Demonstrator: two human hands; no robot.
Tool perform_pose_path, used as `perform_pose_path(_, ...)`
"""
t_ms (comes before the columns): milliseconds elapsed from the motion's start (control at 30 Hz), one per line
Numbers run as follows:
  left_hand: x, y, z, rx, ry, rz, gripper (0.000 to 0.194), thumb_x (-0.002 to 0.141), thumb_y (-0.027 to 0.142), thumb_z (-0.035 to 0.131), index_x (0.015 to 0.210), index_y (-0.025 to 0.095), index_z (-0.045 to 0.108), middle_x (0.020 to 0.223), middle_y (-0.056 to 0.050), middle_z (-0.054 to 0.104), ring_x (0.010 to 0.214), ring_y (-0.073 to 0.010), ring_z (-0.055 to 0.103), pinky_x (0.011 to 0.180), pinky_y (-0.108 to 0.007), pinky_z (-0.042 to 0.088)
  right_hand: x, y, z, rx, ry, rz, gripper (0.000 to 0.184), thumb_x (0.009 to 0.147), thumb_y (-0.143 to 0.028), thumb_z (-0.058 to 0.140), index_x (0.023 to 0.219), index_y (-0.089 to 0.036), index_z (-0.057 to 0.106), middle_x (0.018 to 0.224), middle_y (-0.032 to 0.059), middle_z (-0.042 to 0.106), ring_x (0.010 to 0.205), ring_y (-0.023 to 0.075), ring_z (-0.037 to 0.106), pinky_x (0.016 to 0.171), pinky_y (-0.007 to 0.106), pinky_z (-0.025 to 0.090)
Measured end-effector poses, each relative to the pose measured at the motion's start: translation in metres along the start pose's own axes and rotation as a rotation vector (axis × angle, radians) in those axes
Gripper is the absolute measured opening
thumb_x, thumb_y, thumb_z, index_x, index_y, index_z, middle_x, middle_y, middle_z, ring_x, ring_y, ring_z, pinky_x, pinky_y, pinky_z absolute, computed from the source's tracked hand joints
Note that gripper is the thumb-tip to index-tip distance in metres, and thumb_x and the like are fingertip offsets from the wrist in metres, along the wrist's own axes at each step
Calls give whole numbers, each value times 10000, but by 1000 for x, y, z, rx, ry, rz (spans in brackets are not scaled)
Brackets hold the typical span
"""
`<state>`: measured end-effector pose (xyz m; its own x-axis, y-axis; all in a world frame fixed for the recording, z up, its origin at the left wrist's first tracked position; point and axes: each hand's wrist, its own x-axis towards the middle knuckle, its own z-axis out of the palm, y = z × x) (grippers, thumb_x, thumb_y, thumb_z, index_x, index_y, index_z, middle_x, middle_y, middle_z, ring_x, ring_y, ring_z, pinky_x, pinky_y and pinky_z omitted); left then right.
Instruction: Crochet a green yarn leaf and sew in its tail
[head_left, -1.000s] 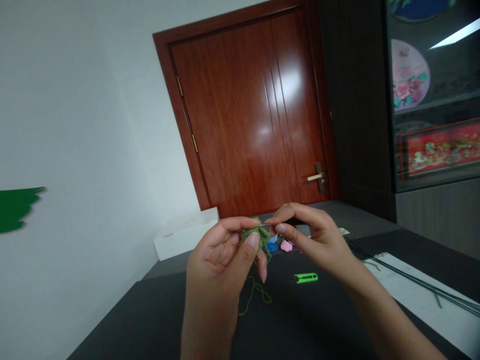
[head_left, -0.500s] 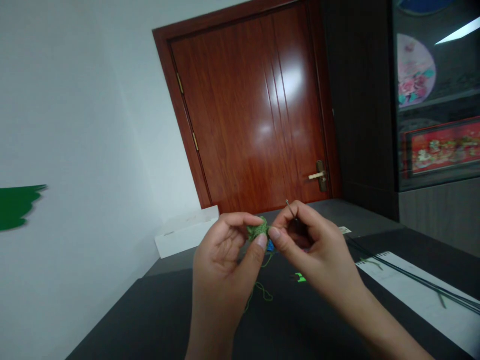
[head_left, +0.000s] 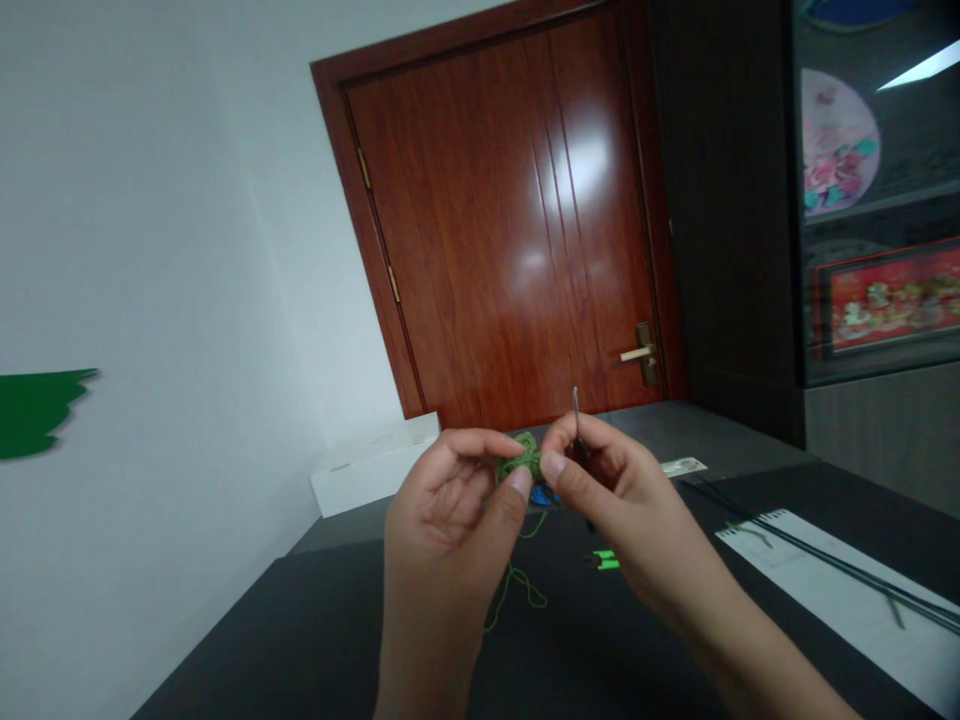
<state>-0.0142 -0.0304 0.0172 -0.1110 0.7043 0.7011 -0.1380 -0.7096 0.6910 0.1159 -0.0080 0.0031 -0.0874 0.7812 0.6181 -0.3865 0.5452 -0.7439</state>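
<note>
Between the thumb and forefinger of my left hand (head_left: 457, 520) is a small green crocheted piece (head_left: 525, 458). My right hand (head_left: 622, 490) is closed around a crochet hook (head_left: 576, 410), its metal tip pointing up and its dark handle partly hidden by the fingers. The right thumb and forefinger also pinch at the right edge of the green piece. Loose green yarn (head_left: 529, 590) trails below onto the dark table. Something blue (head_left: 544, 495) shows behind the fingers, mostly hidden.
On the dark table (head_left: 315, 630) lie a bright green small item (head_left: 606, 560), a white notepad (head_left: 847, 600) with long dark green stems (head_left: 825, 555) across it, and a ruler-like strip (head_left: 684, 467). A white box (head_left: 375, 465) stands at the back left, before a wooden door (head_left: 495, 220).
The crochet hook has turned more upright in my right hand, and more of its metal shaft shows. My left hand keeps its pinch on the green piece, nearly unmoved.
</note>
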Motion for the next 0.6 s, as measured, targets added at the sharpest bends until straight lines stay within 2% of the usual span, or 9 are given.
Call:
perform_pose_path(133, 3, -6, -8, 248, -30, 155, 126, 836, 95, 737, 865, 209, 692, 974, -20, 727, 949, -155, 724, 826, -212, 588, -1, 3, 3, -62, 129, -62, 282, 829, -394, 779, 750, -198, 591, 663, -46, 518, 608, 97, 431, 549, 214, 346)
perform_pose_path(267, 4, -7, -12, 393, -101, 240, 114, 861, 115, 703, 913, 215, 716, 1042, -50, 719, 1020, -205, 726, 879, -285, 602, -1, 9, 8, 61, 154, -30, 315, 801, -424, 805, 736, -197, 597, 632, -57, 515, 573, 82, 404, 543, 209, 342)
perform_pose_path(367, 4, -8, -12, 428, -134, 262, 221, 835, 90, 709, 1010, 225, 703, 1091, -55, 717, 1028, -216, 732, 889, -313, 611, 1, 12, 10, 161, 169, 32, 338, 773, -438, 827, 725, -193, 600, 604, -70, 485, 527, 67, 336, 504, 208, 298)
perform_pose_path(467, 3, -11, -12, 486, -97, 290, 235, 832, 78, 701, 1006, 235, 699, 1091, -45, 723, 1040, -210, 731, 891, -310, 607, 2, 12, 12, 186, 173, 68, 366, 731, -449, 855, 706, -188, 599, 594, -72, 481, 518, 62, 319, 495, 209, 282)
perform_pose_path(600, 3, -14, -11, 510, -43, 299, 198, 851, 91, 685, 987, 234, 698, 1100, -48, 737, 1029, -210, 737, 889, -322, 610, 1, 9, 12, 119, 166, 51, 393, 697, -477, 874, 720, -193, 602, 626, -57, 505, 573, 84, 389, 535, 217, 319)
